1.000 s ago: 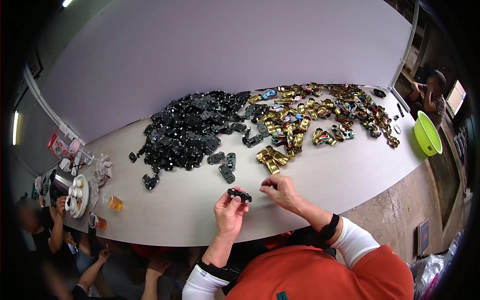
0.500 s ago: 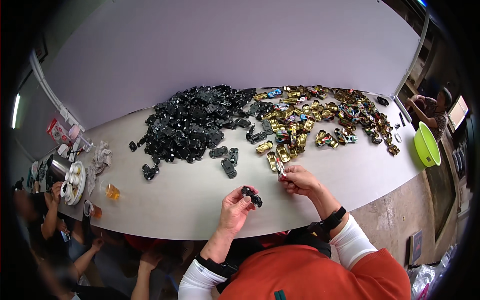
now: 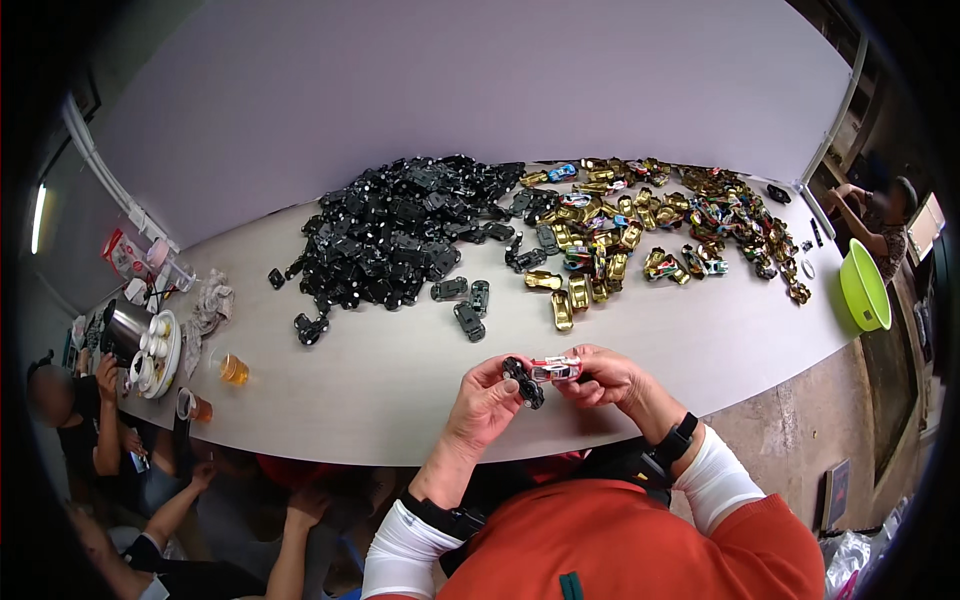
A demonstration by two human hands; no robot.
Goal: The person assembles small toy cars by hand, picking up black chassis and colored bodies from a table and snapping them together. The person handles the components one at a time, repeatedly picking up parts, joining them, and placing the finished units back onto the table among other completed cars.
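Over the table's front edge, my left hand (image 3: 484, 405) pinches a black toy car chassis (image 3: 524, 384) with small wheels. Right beside it, my right hand (image 3: 607, 377) grips a red and white toy car body (image 3: 556, 370), its end close against the chassis; whether they touch I cannot tell. Beyond my hands lie a few loose dark chassis (image 3: 468, 321) and several gold car bodies (image 3: 562, 312). A large heap of black chassis (image 3: 385, 240) rises at the back left. Gold and multicoloured car bodies (image 3: 720, 215) spread over the back right.
A lime-green basin (image 3: 864, 284) stands at the right end of the table. On the left are a cup of amber drink (image 3: 234, 370), a second cup (image 3: 195, 406), a crumpled cloth (image 3: 209, 309) and a white tray of cups (image 3: 172, 355). Other people sit at the lower left and far right.
My right hand has drawn the red and white car body back from the gold ones to the chassis. My left hand has shifted slightly right with the chassis still in it.
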